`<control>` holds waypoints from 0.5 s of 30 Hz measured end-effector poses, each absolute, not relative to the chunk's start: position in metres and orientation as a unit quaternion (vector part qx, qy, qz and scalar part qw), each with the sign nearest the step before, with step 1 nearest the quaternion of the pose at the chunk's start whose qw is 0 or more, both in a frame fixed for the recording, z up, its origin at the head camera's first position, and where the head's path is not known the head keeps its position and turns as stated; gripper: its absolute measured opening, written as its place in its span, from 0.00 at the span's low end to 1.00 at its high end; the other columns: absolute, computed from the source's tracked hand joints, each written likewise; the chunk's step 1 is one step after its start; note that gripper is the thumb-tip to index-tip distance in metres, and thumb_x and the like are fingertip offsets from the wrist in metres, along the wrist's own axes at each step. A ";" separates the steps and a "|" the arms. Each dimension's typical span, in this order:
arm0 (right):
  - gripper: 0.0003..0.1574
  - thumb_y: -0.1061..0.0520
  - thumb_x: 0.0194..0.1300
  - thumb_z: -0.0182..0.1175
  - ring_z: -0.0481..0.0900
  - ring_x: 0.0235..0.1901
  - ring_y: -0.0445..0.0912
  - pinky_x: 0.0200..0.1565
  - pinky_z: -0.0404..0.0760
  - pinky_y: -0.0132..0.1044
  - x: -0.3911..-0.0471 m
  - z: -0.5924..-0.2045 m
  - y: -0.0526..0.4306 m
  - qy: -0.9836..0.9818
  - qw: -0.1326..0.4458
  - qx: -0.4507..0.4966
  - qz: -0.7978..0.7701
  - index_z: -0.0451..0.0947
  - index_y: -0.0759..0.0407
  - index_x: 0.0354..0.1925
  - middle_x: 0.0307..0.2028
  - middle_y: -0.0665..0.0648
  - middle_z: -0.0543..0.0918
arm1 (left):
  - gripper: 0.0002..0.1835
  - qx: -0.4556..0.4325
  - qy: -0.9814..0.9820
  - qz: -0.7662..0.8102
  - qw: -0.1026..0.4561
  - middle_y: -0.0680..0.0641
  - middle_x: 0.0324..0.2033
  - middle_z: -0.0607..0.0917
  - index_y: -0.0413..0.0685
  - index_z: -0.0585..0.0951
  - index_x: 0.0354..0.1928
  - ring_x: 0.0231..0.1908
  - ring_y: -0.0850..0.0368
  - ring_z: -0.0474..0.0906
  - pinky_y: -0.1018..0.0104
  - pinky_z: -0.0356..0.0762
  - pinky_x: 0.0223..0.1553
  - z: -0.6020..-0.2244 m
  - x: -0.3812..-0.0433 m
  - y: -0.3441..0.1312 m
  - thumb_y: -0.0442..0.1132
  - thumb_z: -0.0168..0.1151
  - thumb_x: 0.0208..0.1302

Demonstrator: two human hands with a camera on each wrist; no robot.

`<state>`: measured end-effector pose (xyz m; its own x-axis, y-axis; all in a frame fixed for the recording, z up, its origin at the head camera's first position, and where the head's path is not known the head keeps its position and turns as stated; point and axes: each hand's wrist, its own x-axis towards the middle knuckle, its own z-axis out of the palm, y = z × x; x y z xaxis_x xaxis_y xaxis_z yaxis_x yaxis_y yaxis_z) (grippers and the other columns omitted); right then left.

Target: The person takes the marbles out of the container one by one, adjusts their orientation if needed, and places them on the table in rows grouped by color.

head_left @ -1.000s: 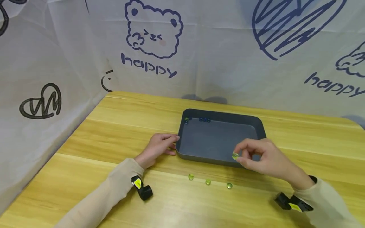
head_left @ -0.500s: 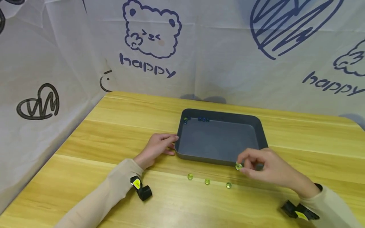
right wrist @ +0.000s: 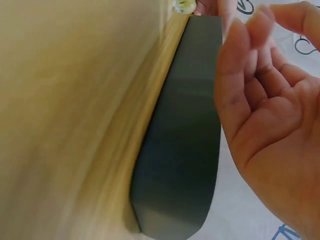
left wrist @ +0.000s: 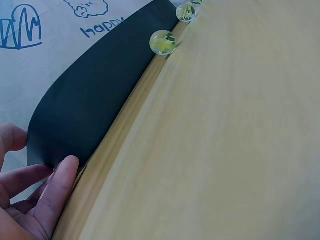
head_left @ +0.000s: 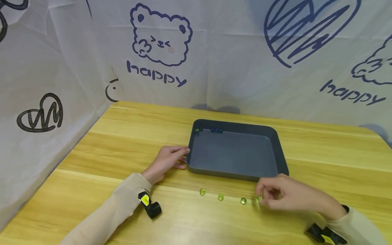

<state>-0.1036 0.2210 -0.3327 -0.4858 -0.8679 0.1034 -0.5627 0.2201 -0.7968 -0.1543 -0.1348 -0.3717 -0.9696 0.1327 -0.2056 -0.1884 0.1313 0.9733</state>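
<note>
My right hand (head_left: 286, 194) pinches a clear yellow-green marble (head_left: 258, 199) between thumb and fingertips, low over the table in front of the tray's near right corner. In the right wrist view the curled fingertips (right wrist: 260, 25) hide that marble. Three similar marbles lie in a row to its left: one marble (head_left: 243, 201) is closest, then a middle marble (head_left: 221, 197) and a left marble (head_left: 202, 192). The fingers of my left hand (head_left: 166, 160) rest against the left wall of the dark grey tray (head_left: 232, 153), as the left wrist view confirms.
Inside the tray, several dark blue marbles (head_left: 216, 130) and one green marble (head_left: 197, 130) sit along the far left corner and back wall. The wooden table (head_left: 101, 149) meets a white cloth backdrop (head_left: 232, 68) with drawings behind and at left.
My right hand has come down and nearer with its marble, from over the tray's front to the table beside the row. The left hand keeps its place at the tray.
</note>
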 end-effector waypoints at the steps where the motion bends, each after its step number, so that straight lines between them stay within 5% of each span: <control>1: 0.16 0.71 0.63 0.57 0.64 0.22 0.29 0.21 0.71 0.25 -0.103 -0.333 0.222 0.761 0.193 -0.468 -0.406 0.75 0.51 0.42 0.23 0.43 0.76 | 0.18 -0.019 0.743 0.658 0.122 0.38 0.44 0.82 0.31 0.78 0.55 0.32 0.58 0.79 0.65 0.85 0.33 -0.372 -0.154 -0.135 0.37 0.56 0.70; 15: 0.13 0.70 0.65 0.55 0.75 0.20 0.33 0.20 0.77 0.29 -0.105 -0.342 0.235 0.754 0.262 -0.436 -0.416 0.77 0.54 0.42 0.21 0.45 0.78 | 0.18 -0.025 0.741 0.659 0.125 0.38 0.44 0.82 0.30 0.78 0.55 0.31 0.58 0.79 0.66 0.85 0.32 -0.370 -0.154 -0.135 0.37 0.56 0.70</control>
